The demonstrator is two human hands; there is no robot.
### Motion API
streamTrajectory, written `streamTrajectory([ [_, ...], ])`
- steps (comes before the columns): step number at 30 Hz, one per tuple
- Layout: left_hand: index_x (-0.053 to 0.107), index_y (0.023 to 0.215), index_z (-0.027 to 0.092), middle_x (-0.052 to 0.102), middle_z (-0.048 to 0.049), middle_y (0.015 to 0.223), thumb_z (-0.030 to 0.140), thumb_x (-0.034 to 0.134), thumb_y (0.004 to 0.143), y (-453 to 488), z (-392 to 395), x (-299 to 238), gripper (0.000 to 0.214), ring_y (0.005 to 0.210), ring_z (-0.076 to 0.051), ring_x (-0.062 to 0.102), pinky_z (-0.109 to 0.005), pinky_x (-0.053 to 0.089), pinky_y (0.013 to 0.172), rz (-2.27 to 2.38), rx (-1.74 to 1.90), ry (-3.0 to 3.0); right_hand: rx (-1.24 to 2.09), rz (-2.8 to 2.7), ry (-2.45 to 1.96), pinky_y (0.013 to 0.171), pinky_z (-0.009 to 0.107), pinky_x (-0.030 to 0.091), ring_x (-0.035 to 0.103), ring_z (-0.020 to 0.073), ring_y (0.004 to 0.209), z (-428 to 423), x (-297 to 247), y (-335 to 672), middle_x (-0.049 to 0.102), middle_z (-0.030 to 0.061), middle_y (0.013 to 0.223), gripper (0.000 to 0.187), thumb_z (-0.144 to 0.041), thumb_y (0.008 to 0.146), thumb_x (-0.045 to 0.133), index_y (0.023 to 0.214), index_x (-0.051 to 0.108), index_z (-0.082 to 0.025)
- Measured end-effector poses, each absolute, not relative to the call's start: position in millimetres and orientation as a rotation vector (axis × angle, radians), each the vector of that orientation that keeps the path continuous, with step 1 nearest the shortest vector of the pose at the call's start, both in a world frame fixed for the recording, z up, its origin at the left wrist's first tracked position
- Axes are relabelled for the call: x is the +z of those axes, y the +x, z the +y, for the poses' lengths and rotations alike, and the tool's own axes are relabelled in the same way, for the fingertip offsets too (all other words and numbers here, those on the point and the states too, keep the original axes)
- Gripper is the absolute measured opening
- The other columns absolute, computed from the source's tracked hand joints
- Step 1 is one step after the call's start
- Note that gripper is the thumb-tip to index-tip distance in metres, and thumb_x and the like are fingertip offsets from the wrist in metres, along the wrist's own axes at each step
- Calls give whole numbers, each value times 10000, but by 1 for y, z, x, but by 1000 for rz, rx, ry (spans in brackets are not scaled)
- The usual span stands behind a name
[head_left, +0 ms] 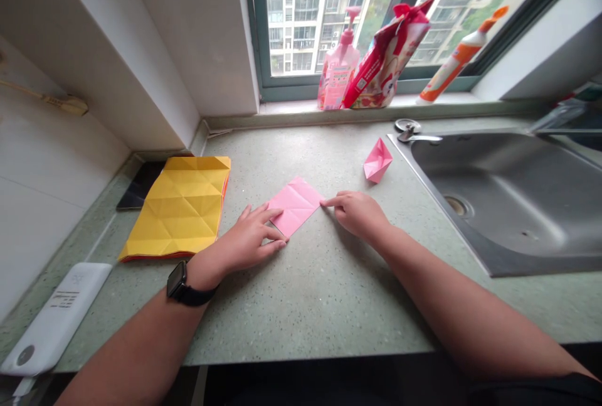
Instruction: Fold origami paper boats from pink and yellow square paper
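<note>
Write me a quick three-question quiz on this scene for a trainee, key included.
1. Multiple choice: the index fingertip of the right hand is at the edge of what?
A. The yellow paper
B. The flat pink sheet
C. The soap bottle

2. True or false: the black watch is on the same arm as the left hand.

3. Fill in the blank: across the counter, the small folded pink shape sits between the flat pink sheet and the ____.

Key: 1. B. 2. True. 3. Sink.
</note>
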State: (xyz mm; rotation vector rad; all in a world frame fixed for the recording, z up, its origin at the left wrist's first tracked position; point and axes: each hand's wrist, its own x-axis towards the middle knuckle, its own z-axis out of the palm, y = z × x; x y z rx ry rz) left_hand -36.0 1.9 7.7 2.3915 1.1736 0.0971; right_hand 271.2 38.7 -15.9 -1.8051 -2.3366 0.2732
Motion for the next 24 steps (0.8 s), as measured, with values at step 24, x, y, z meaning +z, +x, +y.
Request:
streamTrajectory([
  [24, 752, 1311, 168, 695, -170, 1353, 440, 621, 1059, -43, 21, -22, 393, 1276, -374, 636, -570, 506, 1152, 1694, 517, 2306, 271, -2584, -1046, 917, 394, 602, 747, 233, 1026, 28, -22, 267, 822, 40, 1159, 514, 1, 899, 598, 1163, 870, -347],
])
